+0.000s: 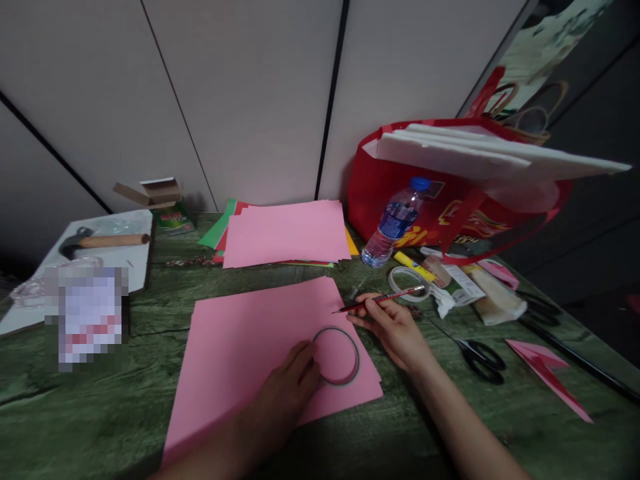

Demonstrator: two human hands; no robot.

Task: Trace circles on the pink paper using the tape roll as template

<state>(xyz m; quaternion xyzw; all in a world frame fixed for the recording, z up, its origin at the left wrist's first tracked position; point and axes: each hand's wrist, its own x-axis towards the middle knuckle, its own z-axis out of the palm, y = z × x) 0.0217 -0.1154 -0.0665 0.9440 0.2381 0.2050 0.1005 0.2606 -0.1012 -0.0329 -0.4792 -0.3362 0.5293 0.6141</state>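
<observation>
The right hand (395, 330) has its fingers closed on a pencil (401, 293), gripping it at mid-length and nearly flat, with the point toward the sheets and the blunt end toward the bench's right edge; so slanted, it seems held ready rather than set for a line. The left hand (293, 383) lays bent fingers against the left rim of a thin ring (359, 360), probably to stop it sliding; whether they pinch it or merely press, I cannot tell. The ring lies flat on the right part of a stack of pink sheets (240, 353), in the middle of the bench (165, 333), where both hands reach easily. More pink paper (287, 233), with other colours beneath, sits at the bench's back edge, likely to leave working room. Scissors (480, 360) and a folded pink piece (540, 373) lie toward the bench's right edge, presumably within the right hand's reach, while a hammer (110, 241) rests on a white board (141, 267) near the back left corner, well apart from the paper.
</observation>
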